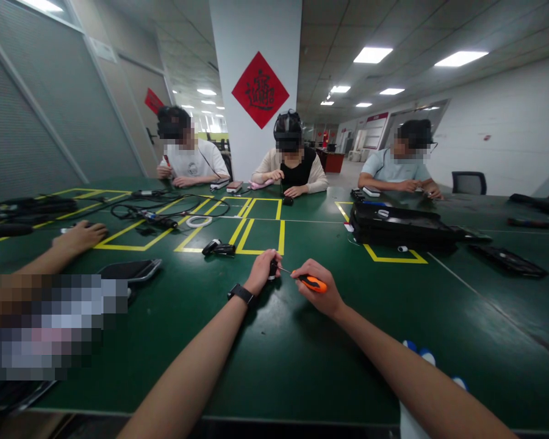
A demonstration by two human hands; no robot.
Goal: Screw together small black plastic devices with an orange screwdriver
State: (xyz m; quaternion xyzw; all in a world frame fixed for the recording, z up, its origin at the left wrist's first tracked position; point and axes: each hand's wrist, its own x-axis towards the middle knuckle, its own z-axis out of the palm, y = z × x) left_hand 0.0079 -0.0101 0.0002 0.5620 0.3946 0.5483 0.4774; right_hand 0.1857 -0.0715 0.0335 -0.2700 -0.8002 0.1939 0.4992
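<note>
My left hand (260, 272), with a dark watch on its wrist, is closed around a small black object (273, 269) just above the green table. What kind of object it is does not show, since the fingers cover most of it. An orange and black screwdriver (314, 283) is gripped in my right hand (324, 291). Its thin metal shaft points left, and the tip reaches the black object or stops close beside it; I cannot tell which.
Beyond my left hand lie small black items (218, 247) and a white ring of cable (199, 222). A black case (400, 222) stands right of centre. A phone-like device (130, 270) and a neighbour's hand (80, 236) are at left. Three people sit opposite. Yellow tape (260, 252) marks the green table (265, 366).
</note>
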